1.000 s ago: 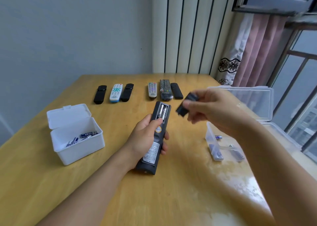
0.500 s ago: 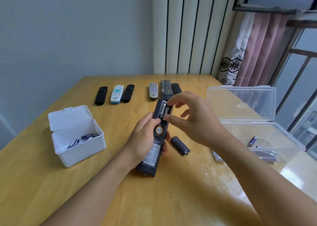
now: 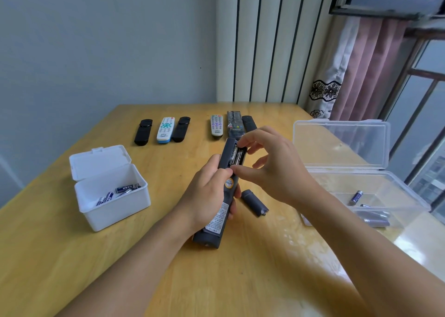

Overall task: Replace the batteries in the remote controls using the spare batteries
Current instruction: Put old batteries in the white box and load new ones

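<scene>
My left hand grips a dark grey remote face down, tilted up off the table, with its battery compartment open. Batteries lie in the compartment. My right hand reaches over it, thumb and forefinger pinching the ends of a battery there. The remote's dark battery cover lies on the table just right of the remote. A white box at the left holds several blue batteries. A clear plastic box at the right holds a few batteries.
Six more remotes lie in a row at the far side: a black one, a white one, a black one, a grey one, a dark one and a black one. A window and curtain stand right.
My right hand held the battery cover in the air, then laid it on the table beside the remote. It has since moved onto the batteries in the open compartment.
</scene>
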Motion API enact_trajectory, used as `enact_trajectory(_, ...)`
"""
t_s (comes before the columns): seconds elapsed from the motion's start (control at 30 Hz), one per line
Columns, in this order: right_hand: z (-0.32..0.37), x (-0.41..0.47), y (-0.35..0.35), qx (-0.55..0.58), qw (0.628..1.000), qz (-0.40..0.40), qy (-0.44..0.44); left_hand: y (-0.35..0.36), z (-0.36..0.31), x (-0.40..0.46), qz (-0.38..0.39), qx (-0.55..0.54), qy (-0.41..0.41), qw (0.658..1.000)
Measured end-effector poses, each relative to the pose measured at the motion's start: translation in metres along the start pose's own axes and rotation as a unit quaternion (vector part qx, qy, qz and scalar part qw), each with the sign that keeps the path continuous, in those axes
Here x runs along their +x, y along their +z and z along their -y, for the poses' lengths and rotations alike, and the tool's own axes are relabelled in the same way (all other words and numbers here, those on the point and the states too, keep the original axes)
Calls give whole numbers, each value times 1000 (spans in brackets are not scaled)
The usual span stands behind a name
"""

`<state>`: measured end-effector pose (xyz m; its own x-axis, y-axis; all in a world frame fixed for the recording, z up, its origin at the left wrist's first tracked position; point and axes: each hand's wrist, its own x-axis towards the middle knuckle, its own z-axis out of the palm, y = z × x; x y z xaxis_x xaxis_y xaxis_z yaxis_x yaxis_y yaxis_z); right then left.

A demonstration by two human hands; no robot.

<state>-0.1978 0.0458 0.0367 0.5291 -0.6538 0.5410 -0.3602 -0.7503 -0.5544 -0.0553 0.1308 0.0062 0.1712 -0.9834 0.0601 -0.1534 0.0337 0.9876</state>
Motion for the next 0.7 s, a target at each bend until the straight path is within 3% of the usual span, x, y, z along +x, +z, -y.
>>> enact_trajectory(0.27, -5, 3, 0, 11, 1000, 13, 11, 1, -3, -2, 3, 9, 5, 1000)
enact_trajectory(0.43, -6, 5, 2, 57, 997, -48, 25, 3, -2, -1, 1, 1, -1, 1000)
enact_trajectory(0.57, -5, 4, 9, 200, 976, -42, 74, 2, -1, 1, -8, -14, -15, 1000)
enact_trajectory(0.7, 5, 8, 11, 329, 928, -109, 138, -4, 0, 5, -38, -57, -58, 996)
